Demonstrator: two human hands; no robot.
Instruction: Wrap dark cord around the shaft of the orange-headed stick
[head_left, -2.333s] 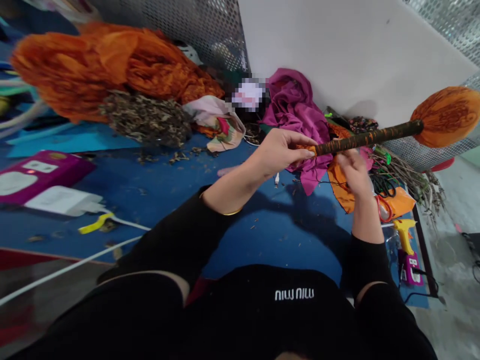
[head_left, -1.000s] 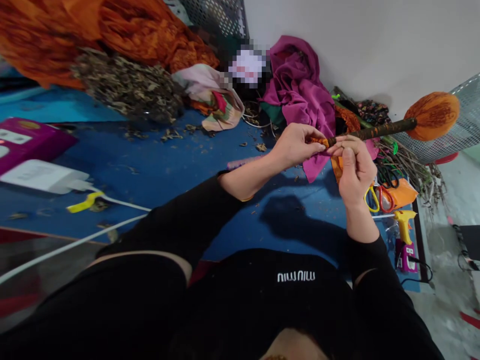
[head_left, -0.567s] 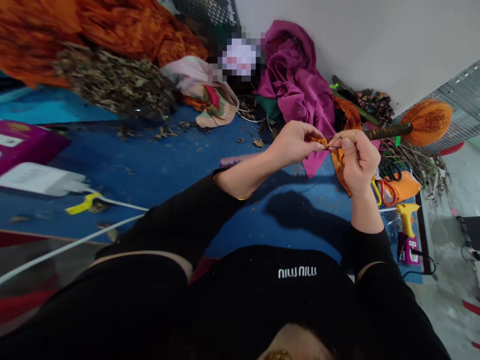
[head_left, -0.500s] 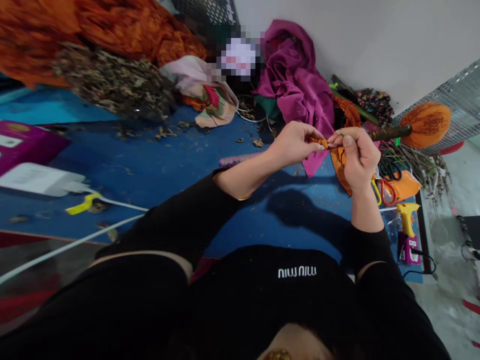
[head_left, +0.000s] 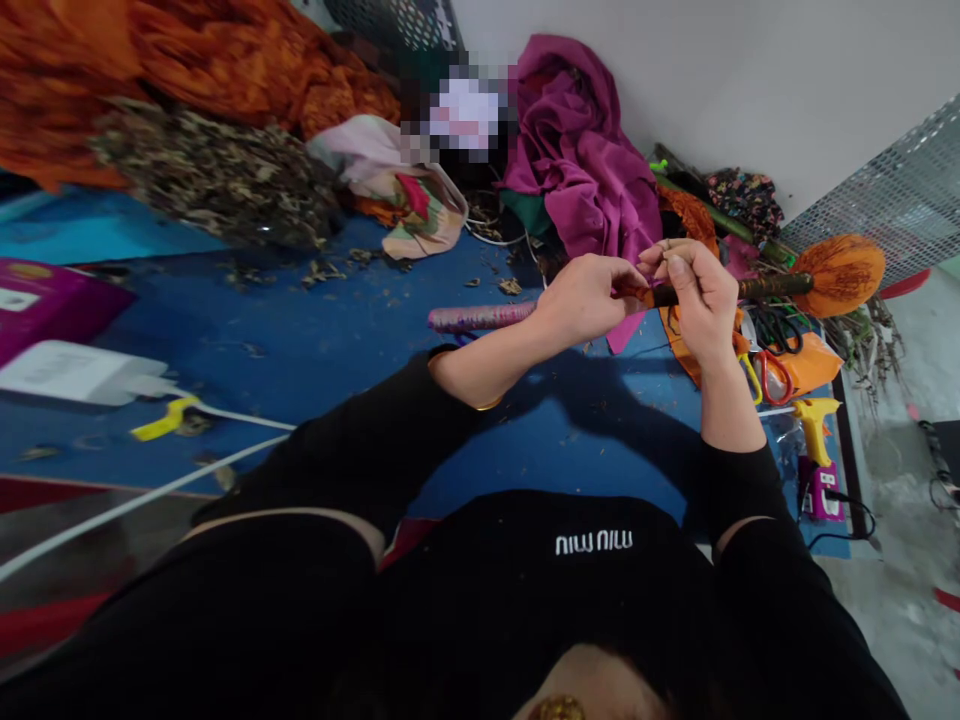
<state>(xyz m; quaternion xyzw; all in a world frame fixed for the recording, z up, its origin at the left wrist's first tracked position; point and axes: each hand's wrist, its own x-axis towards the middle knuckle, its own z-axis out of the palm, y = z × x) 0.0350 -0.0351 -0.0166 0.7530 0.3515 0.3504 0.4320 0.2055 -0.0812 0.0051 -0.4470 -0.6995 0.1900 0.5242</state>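
Since the earlier frames both hands had drawn together on the near end of the stick, and the camera had dipped so the work sat lower and further right. At ten o'clock lay the heap of orange fabric (head_left: pixel 187 60) with dried leaves (head_left: pixel 210 175) in front of it; the magenta cloth (head_left: pixel 577 150) was bunched at twelve o'clock on the blue surface (head_left: pixel 337 330), and a pink roll (head_left: pixel 480 317) lay just behind the left wrist. The left hand (head_left: pixel 585 300) was pinched shut on the stick's orange-wrapped tip. The right hand (head_left: pixel 694 290), touching it at two o'clock, had its grip closed around the dark wrapped stick (head_left: pixel 757 288) just beyond. That stick ran out toward three o'clock and ended in an orange fabric ball (head_left: pixel 840 272), held clear above the scissors (head_left: pixel 765 375) and glue gun (head_left: pixel 814 440). By the look of it, the wrap's end was being finished; the next move would call for keeping the strip taut while pressing it down.
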